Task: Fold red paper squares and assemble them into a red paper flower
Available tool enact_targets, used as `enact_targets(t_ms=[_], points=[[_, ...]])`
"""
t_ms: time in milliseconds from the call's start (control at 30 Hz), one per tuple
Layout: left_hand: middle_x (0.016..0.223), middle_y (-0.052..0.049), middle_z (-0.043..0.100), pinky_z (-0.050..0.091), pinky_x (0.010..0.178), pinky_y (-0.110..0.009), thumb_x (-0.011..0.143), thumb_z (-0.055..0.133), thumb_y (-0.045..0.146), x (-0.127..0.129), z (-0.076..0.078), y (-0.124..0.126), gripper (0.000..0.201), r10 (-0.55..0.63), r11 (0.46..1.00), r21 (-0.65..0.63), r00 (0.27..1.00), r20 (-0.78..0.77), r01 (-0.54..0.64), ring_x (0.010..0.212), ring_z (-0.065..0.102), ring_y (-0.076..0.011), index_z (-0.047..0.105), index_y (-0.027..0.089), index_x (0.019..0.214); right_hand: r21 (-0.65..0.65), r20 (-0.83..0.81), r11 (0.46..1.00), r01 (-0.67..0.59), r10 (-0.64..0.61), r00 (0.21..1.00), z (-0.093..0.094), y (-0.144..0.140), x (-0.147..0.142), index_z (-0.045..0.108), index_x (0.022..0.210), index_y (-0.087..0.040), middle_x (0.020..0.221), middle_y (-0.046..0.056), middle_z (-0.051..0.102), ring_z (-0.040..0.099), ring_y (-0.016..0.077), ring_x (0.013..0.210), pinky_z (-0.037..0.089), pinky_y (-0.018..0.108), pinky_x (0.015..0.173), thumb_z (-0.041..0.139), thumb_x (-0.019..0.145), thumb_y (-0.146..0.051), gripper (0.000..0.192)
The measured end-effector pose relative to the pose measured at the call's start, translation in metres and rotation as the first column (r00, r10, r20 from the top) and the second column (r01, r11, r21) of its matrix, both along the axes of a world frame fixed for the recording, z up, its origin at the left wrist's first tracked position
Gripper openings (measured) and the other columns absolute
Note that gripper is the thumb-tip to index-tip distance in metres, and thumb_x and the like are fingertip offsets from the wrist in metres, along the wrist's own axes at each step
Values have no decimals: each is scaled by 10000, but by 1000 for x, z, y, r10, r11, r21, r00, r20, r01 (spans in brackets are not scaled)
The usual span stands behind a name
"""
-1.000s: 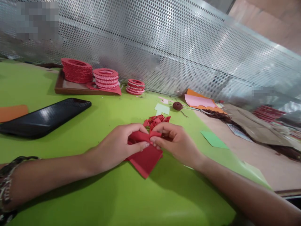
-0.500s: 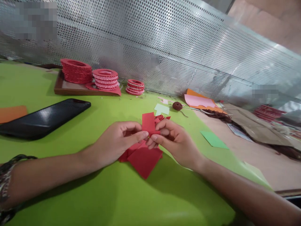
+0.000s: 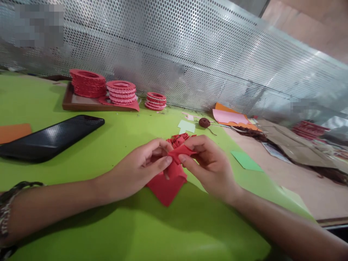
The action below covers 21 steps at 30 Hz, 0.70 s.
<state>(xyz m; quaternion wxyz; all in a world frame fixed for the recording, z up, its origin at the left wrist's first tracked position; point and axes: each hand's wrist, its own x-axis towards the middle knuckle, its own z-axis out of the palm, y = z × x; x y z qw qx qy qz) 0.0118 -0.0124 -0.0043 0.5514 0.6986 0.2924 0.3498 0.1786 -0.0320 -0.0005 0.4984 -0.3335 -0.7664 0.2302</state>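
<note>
Between my two hands is a small folded piece of red paper (image 3: 181, 153). My left hand (image 3: 153, 159) pinches its left end between thumb and fingers. The right end is gripped the same way by my right hand (image 3: 206, 163). Flat red paper sheets (image 3: 166, 190) lie on the green table surface (image 3: 108, 224) just below the hands, partly covered by them. Behind the fingers sits a small heap of folded red paper pieces (image 3: 181, 139).
A wooden tray (image 3: 89, 107) holds stacks of red and pink rings (image 3: 88, 84), with a smaller ring stack (image 3: 155, 101) beside it. A black phone-like slab (image 3: 59, 136) lies left. Brown yarn (image 3: 204, 122), green paper (image 3: 246, 161) and brown wrapping (image 3: 293, 141) are rightward. Perforated metal (image 3: 174, 47) stands behind.
The red paper's upright flap has been folded down, so the piece is now compact between my fingers. Both hands stay in nearly the same place, and more of the heap behind shows.
</note>
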Motion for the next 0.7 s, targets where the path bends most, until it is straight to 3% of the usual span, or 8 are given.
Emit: enact_targets(t_ms=[167,333,433,700], points=[[611,71,540,355,485,-138,823,465,263,-2,0,4,165,15,1000,-14,998,-69,-16,529,464,-59,563,178,722,237,192,971,-8,-38,981,3,2,6,557,857,-192,777,10,626,586,100,711,498,214,632,506,768,-23,197],[642,69,564,375,509,-137,830,450,254,-5,-2,7,184,97,987,134,992,-85,-85,568,483,-73,573,189,711,502,417,857,-116,-123,901,7,5,13,597,827,-140,815,68,653,610,120,792,514,226,700,490,767,-4,183],[656,65,566,384,529,-138,837,441,260,-6,-3,8,184,107,979,183,990,-91,-89,596,492,-79,582,194,738,529,453,839,-126,-153,878,7,4,15,602,823,-140,827,72,653,615,111,779,517,210,687,488,783,-22,169],[631,67,528,351,495,-140,823,476,270,-6,-5,8,161,82,983,174,993,-89,-66,562,462,-70,569,185,723,470,503,869,-157,-118,856,8,4,15,584,815,-148,849,66,650,610,110,804,504,208,735,482,784,-33,157]])
